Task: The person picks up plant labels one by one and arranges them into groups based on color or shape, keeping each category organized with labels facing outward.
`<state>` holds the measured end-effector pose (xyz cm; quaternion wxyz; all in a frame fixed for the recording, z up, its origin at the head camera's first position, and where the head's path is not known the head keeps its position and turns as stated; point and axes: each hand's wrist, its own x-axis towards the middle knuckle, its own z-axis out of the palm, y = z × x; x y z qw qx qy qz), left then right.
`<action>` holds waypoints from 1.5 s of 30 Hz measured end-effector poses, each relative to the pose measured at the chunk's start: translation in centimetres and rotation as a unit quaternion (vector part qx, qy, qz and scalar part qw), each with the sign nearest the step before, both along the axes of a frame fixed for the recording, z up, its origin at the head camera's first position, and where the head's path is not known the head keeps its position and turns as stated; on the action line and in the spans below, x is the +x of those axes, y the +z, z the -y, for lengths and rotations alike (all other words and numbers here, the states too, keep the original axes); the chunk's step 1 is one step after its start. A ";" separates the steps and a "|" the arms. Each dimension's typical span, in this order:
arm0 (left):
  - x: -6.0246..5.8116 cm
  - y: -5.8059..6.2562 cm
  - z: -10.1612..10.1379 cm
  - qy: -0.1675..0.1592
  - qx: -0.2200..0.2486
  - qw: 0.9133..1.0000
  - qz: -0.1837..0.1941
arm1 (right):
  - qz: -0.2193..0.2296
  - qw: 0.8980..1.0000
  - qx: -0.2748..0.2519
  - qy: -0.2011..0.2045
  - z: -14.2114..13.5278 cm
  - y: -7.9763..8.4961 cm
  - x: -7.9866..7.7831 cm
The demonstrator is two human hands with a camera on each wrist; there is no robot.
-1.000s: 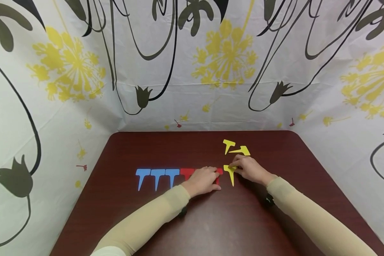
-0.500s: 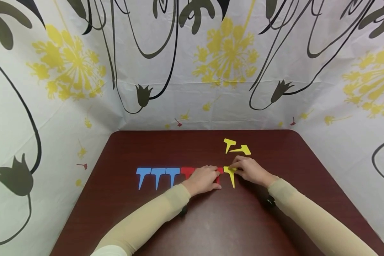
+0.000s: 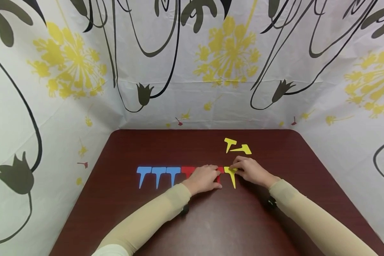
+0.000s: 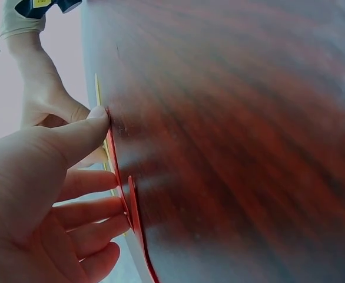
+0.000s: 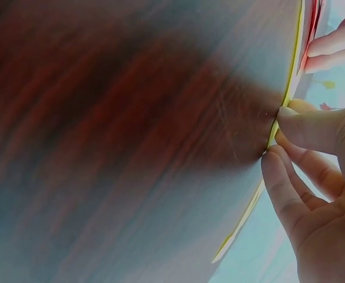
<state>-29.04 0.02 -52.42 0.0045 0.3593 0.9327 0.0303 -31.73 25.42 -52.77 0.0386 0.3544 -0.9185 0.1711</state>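
Observation:
In the head view my left hand [image 3: 203, 179] rests over the red T-shaped plant labels [image 3: 187, 171], hiding much of them; in the left wrist view its thumb and fingers touch a red label [image 4: 115, 156]. To its right, my right hand [image 3: 252, 171] pinches the top right part of a yellow T-shaped plant label [image 3: 232, 175], which lies flat beside the last red one. The right wrist view shows the thumb and fingers at this yellow label's edge [image 5: 290, 76]. Three blue T-shaped plant labels [image 3: 159, 171] continue the row leftward.
Behind the right hand lie two loose yellow plant labels [image 3: 230, 143], one upright and one turned sideways [image 3: 244, 149]. Everything lies on a dark red-brown table [image 3: 166, 145] with rounded far corners. A flower-patterned curtain [image 3: 179, 71] surrounds its back and sides.
The yellow label under my right hand has shifted slightly nearer, so its top edge now lines up with the red row. My left hand has stayed in place.

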 end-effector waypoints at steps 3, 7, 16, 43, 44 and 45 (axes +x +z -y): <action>-0.1 -0.2 0.1 -0.003 0.001 1.000 0.001 | 0.004 1.000 -0.010 0.002 0.0 -0.2 -0.1; -0.1 -0.5 0.3 -0.019 0.008 1.000 -0.008 | 0.028 0.999 -0.041 -0.012 -0.4 -0.4 -0.3; -0.2 0.2 0.3 -0.026 0.033 0.999 -0.030 | 0.064 0.990 -0.075 -0.103 -1.7 1.9 -2.4; -0.1 0.1 -4.9 -0.035 -0.012 0.999 -0.016 | 0.146 0.977 0.012 -0.155 -2.6 2.2 -14.1; -0.1 0.0 -4.9 -0.034 -0.014 0.999 -0.016 | 0.146 0.977 0.012 -0.156 -2.6 2.1 -14.3; -0.1 -0.1 -5.0 -0.034 -0.014 0.999 -0.016 | 0.144 0.977 0.010 -0.156 -2.6 1.9 -14.4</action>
